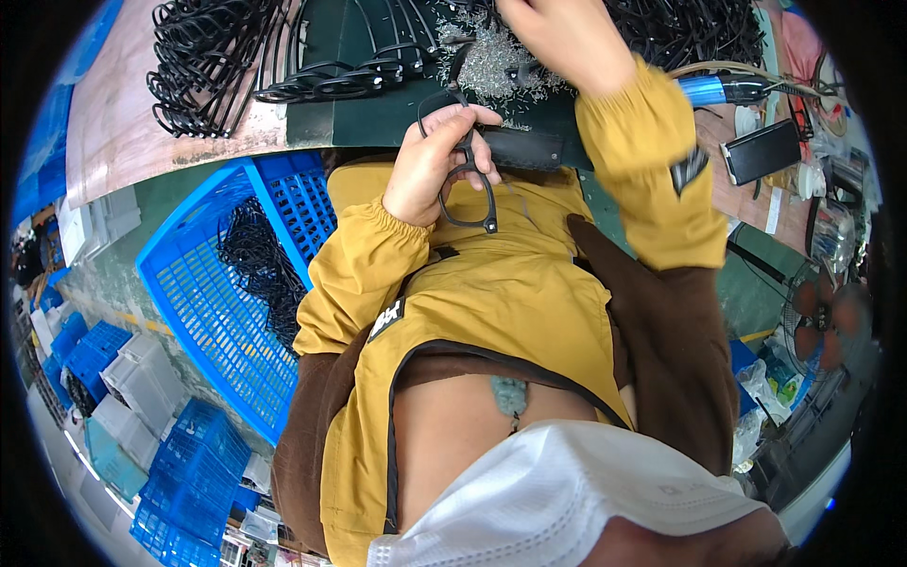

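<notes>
My left hand is closed on a black eyeglass frame, held in front of the bench edge with its rims turned toward my lap. My right hand reaches over the far part of the bench; its fingertips are cut off by the upper picture edge, so what they touch is hidden. Below it spreads a heap of tiny silvery screw-like pieces on a dark green mat. A dark flat block lies at the mat's front edge, just right of my left hand.
Black eyeglass frames stand in rows at the left, with more stacked frames beyond. Thin black parts pile up at right, near a blue-and-black cylindrical tool and a black rectangular device. A blue basket sits left; a fan stands right.
</notes>
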Tool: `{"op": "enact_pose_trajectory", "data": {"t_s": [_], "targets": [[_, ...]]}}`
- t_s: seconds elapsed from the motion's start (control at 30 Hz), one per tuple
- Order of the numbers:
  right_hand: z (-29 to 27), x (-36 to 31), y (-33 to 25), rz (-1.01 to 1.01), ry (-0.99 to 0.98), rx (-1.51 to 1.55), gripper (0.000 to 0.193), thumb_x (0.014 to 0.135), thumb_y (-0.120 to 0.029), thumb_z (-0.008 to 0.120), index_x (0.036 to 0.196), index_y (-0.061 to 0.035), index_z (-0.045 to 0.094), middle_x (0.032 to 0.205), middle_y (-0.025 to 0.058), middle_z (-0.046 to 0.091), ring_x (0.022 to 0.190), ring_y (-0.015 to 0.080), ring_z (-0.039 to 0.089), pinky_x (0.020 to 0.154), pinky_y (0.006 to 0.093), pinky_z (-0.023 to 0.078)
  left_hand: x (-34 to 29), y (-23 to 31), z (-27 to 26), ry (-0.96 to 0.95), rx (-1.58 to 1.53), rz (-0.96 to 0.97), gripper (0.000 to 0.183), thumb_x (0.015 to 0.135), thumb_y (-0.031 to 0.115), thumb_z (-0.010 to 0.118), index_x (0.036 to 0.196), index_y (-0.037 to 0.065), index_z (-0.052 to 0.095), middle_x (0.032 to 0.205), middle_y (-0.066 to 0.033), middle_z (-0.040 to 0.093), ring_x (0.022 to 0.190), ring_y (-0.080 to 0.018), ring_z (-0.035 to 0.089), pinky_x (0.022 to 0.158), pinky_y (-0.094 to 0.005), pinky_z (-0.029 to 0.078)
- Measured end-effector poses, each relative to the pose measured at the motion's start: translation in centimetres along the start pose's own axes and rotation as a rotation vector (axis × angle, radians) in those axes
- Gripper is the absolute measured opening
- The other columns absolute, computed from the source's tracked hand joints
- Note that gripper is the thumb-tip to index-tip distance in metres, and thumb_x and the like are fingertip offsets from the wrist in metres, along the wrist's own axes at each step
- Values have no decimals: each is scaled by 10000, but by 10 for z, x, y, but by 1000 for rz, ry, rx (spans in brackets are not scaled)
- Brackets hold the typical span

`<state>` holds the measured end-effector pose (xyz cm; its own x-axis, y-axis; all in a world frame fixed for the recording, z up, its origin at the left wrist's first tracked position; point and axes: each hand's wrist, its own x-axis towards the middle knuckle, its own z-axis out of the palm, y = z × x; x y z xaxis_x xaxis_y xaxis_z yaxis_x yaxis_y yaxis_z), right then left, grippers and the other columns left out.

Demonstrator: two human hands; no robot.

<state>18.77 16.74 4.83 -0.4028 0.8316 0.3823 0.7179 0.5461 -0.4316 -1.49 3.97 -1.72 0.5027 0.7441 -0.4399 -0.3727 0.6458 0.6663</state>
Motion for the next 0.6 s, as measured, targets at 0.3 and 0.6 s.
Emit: {"op": "enact_pose_trajectory", "data": {"t_s": [0.3, 0.6], "targets": [[-5, -166, -33, 516, 170, 672, 144, 1002, -80, 585, 963, 26, 675, 836, 30, 641, 787, 132, 594, 743, 273, 483, 14, -31, 20, 215, 6, 561, 254, 1110, 233, 494, 1122, -10, 422, 898, -195, 705, 824, -270, 746, 725, -328, 639], [17, -176, -26, 591, 65, 867, 151, 1010, -103, 645, 1011, 36, 704, 1008, 44, 656, 818, 104, 623, 725, 239, 516, -11, -66, 3, 74, 385, 776, 364, 927, -73, 678, 1174, -4, 419, 1154, -181, 647, 1103, -273, 688, 1000, -390, 556]]}}
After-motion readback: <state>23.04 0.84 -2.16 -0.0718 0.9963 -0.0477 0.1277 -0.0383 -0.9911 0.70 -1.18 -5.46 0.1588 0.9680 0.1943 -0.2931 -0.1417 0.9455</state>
